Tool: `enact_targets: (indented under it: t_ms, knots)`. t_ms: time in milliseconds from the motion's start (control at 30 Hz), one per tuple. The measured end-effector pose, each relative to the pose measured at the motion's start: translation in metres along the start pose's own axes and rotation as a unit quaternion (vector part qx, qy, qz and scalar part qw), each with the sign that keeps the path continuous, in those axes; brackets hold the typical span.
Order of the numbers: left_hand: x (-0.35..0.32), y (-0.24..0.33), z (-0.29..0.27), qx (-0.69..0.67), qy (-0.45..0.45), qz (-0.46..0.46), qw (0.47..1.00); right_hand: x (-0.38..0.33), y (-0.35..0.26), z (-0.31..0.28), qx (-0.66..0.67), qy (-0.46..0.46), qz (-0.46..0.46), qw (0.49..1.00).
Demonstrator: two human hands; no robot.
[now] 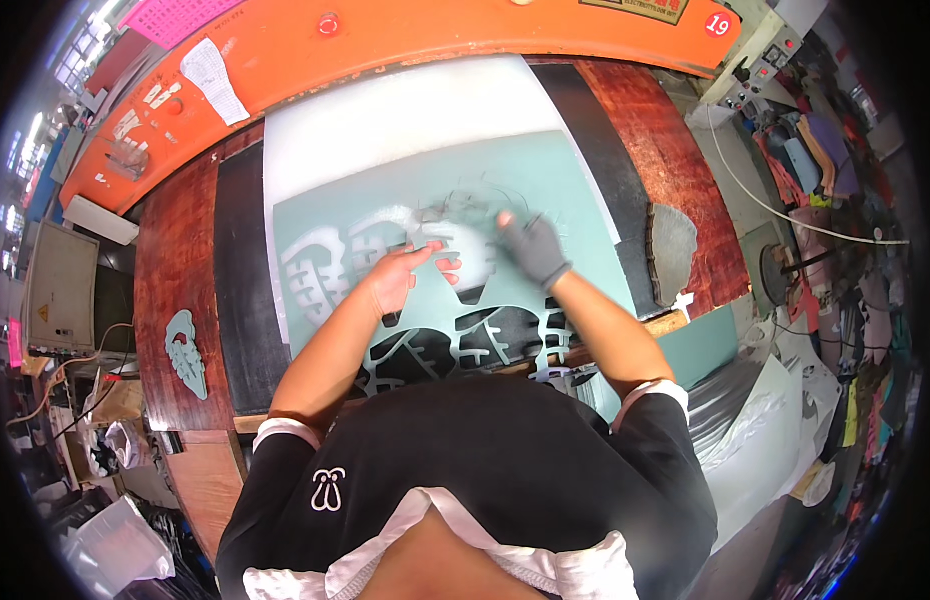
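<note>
A grey-green sheet point(545, 165) with rows of cut-out, strappy shapes lies on a white board point(385, 120). My bare left hand point(405, 275) is over the cut-outs, with its fingers loosely bent and apart; no held thing shows clearly in it. My right hand point(533, 248) wears a grey glove that leaves the thumb tip bare. It is just right of the cut-outs, thumb raised, its other fingers blurred. Between and beyond both hands, a thin dark outline point(470, 205) is smeared by motion; its kind and whether either hand touches it cannot be made out.
An orange machine beam point(385, 32) crosses the far side. One cut grey-green piece point(186, 355) lies on the red-brown board at left. A flat greyish slab point(672, 253) sits at right. Cut sheet webbing point(485, 338) reaches the near table edge, by my body.
</note>
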State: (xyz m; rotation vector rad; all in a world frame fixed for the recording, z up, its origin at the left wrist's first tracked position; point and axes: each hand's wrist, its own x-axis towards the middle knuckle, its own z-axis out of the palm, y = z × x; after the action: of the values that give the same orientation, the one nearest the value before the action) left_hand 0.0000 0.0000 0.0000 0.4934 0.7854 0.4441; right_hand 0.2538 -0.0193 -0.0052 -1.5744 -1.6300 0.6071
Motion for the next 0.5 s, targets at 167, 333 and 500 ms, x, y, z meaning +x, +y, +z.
enact_targets:
  t_ms: [167, 333, 500]
  knots:
    - [0.004, 0.002, 0.007, 0.053, 0.072, 0.033, 0.995, 0.094, -0.029, -0.084, 0.142, 0.052, 0.109, 0.982]
    - [0.007, -0.002, 0.001, 0.051, 0.056, 0.032, 0.997, 0.177, -0.063, -0.169, 0.357, 0.234, 0.064, 0.902]
    - [0.003, -0.009, 0.009, 0.155, 0.179, 0.090, 0.968, 0.159, -0.078, -0.233, 0.061, 0.290, -0.041, 0.954]
